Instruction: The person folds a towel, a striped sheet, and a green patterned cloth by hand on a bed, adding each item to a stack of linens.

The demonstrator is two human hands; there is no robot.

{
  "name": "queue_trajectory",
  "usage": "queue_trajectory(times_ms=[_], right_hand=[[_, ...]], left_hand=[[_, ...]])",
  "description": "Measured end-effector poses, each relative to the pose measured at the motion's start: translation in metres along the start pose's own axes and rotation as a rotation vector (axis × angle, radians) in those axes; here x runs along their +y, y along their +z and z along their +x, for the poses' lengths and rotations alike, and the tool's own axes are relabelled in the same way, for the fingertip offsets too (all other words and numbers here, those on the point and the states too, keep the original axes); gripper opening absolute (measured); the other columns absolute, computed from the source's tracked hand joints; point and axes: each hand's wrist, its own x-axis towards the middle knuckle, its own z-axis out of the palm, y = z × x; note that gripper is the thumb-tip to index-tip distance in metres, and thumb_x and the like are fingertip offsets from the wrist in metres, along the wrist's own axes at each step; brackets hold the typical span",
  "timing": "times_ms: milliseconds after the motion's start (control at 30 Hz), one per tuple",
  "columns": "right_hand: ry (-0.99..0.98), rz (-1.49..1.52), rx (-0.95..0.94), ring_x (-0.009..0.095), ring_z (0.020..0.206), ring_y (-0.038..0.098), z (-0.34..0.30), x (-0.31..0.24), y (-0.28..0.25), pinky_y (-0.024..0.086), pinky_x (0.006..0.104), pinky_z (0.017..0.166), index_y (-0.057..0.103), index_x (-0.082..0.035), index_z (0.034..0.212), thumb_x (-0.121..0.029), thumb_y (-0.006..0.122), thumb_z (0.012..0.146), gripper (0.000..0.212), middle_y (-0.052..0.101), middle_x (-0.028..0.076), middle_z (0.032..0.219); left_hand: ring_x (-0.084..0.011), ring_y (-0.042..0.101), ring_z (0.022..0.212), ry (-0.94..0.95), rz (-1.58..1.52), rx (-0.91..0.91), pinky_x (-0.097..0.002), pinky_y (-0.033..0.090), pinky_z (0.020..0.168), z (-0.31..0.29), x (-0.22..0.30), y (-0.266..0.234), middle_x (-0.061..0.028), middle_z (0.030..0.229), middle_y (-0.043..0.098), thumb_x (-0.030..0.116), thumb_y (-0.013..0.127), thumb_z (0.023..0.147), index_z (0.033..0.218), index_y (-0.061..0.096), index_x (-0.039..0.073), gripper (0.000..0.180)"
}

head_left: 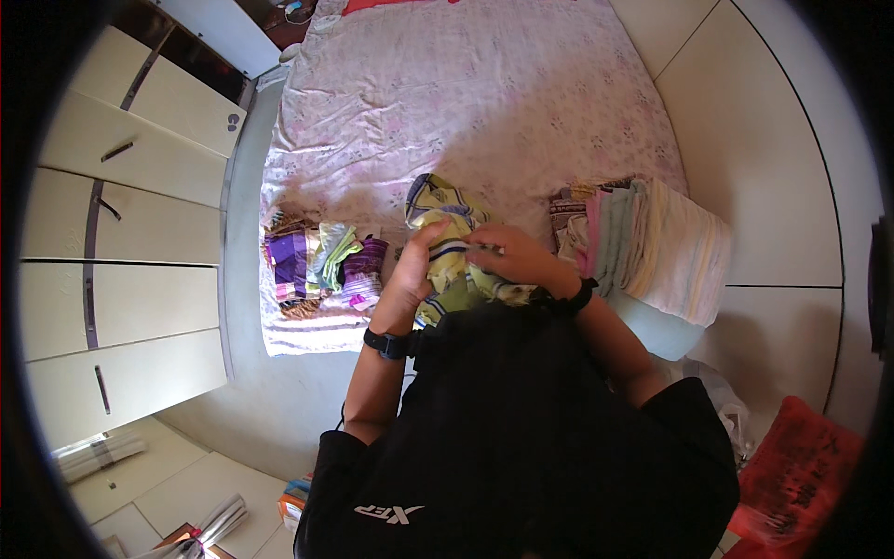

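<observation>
One cloth (pixel 445 267) seems mid-fold, left hand (pixel 415 264) pinching it, right hand (pixel 521 254) with fingers bent against it (pinch unclear); next probably calls for aligned edges.

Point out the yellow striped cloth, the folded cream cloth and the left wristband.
Yellow striped cloth (pixel 449 265): head view, its bunched middle.
Folded cream cloth (pixel 678 253): head view, its broad side.
Left wristband (pixel 387 346): head view, its black face.

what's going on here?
A person at a bed is handling a crumpled yellow-green striped cloth. The left hand grips it; the right hand is at its other side, its exact grip unclear. A pile of smaller cloths, some purple, lies on the bed to the left, and a taller folded stack sits to the right.
</observation>
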Motion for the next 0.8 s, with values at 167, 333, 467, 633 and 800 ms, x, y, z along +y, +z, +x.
queue_trajectory(times_ms=[167,333,467,633,800], right_hand=[[0.195,0.360,0.083,0.011,0.077,0.057,0.000,0.005,-0.022,0.045,0.0260,0.068,0.063,-0.003,0.095,-0.025,0.051,0.087,0.026,0.063,0.006,0.085],[0.143,0.250,0.016,0.014,0.077,0.058,-0.003,-0.014,-0.030,0.045,0.0275,0.068,0.062,-0.004,0.096,-0.028,0.061,0.080,0.029,0.062,0.006,0.085],[-0.078,-0.086,0.052,0.021,0.083,0.056,0.001,-0.030,0.004,0.045,0.0310,0.071,0.061,-0.005,0.096,-0.029,0.069,0.071,0.036,0.056,0.008,0.091],[-0.092,-0.258,0.015,0.023,0.084,0.054,0.003,-0.025,0.012,0.043,0.0313,0.072,0.064,-0.009,0.091,-0.022,0.067,0.071,0.024,0.055,0.008,0.090],[-0.039,-0.068,0.120,0.016,0.071,0.055,0.003,-0.012,0.000,0.043,0.0256,0.065,0.063,-0.002,0.083,-0.012,0.062,0.076,0.012,0.057,0.006,0.079]], left_hand=[[-0.0239,0.057,0.093,-0.035,-0.081,-0.140,-0.0350,0.045,0.083,-0.016,0.009,0.013,-0.0117,0.104,0.058,0.040,0.043,0.087,0.114,0.048,0.002,0.047],[-0.0235,0.054,0.098,-0.039,-0.102,-0.108,-0.0346,0.043,0.085,-0.020,0.006,0.000,-0.0115,0.110,0.055,0.043,0.040,0.087,0.119,0.044,0.003,0.051],[-0.0216,0.052,0.099,-0.009,-0.101,-0.075,-0.0339,0.042,0.085,-0.013,-0.007,0.003,-0.0097,0.110,0.054,0.043,0.040,0.087,0.120,0.043,0.004,0.051],[-0.0163,0.053,0.093,0.074,-0.049,-0.104,-0.0276,0.041,0.079,-0.006,-0.010,0.010,-0.0063,0.102,0.056,0.043,0.047,0.084,0.113,0.048,0.005,0.048],[-0.0167,0.056,0.087,-0.042,0.074,-0.115,-0.0285,0.046,0.072,-0.004,-0.008,-0.002,-0.0071,0.103,0.057,0.044,0.046,0.085,0.115,0.047,0.006,0.049]])
